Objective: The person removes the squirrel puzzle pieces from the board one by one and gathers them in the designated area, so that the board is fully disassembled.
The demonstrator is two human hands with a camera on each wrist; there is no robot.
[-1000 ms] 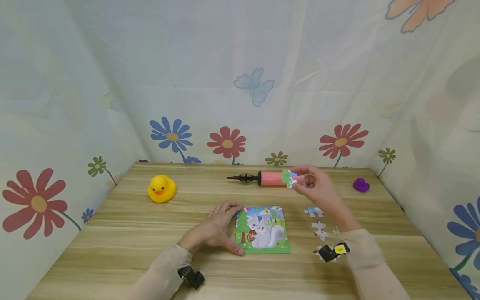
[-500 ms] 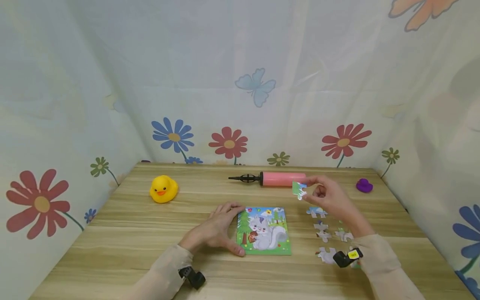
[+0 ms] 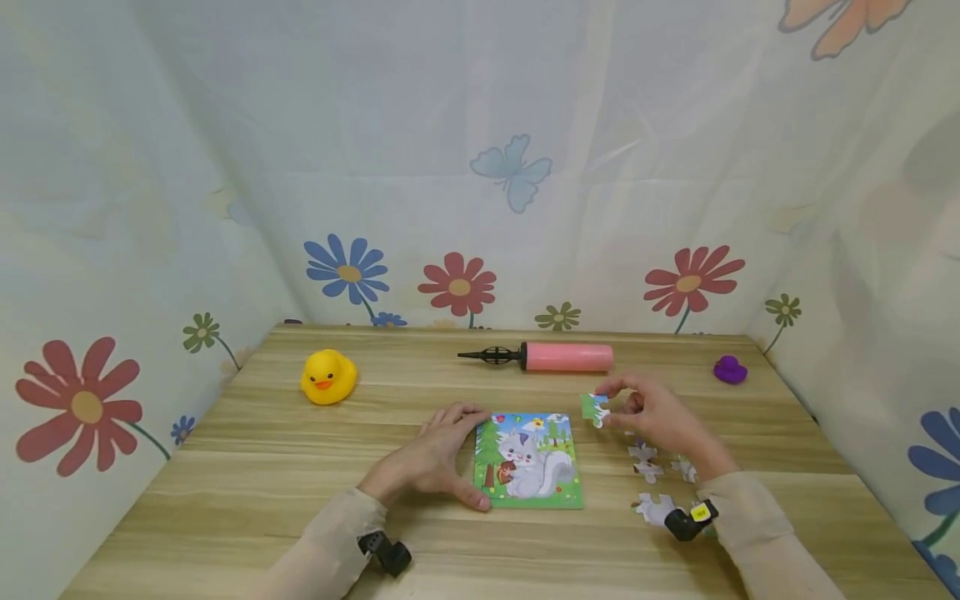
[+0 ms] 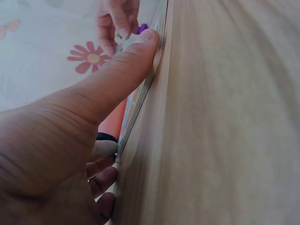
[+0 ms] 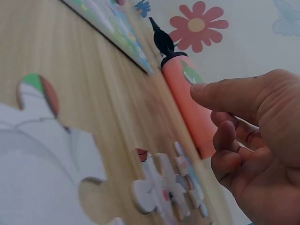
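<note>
My left hand [image 3: 431,462] lies along the left side of a square picture board [image 3: 536,467], which shows a grey squirrel with a nut among trees. Its thumb touches the lower left corner and its fingers reach the upper left one. Between thumb and fingertips, my right hand [image 3: 663,425] pinches a green, white and blue jigsaw piece [image 3: 591,407], held up just beyond the board's upper right corner. In the right wrist view, the thumb covers part of that piece [image 5: 190,72]. Several loose jigsaw pieces [image 3: 643,467] lie under and beside the right forearm, some partly hidden.
A pink hand pump [image 3: 570,357] with a black nozzle lies near the table's back edge. To the left sits a yellow rubber duck [image 3: 328,377], and a small purple duck [image 3: 730,370] stands at the back right. Flower-printed curtain surrounds the wooden table [image 3: 247,500].
The right hand has brought the jigsaw piece from in front of the pump down toward the board's upper right, uncovering the pump's end. My left hand stays at the board.
</note>
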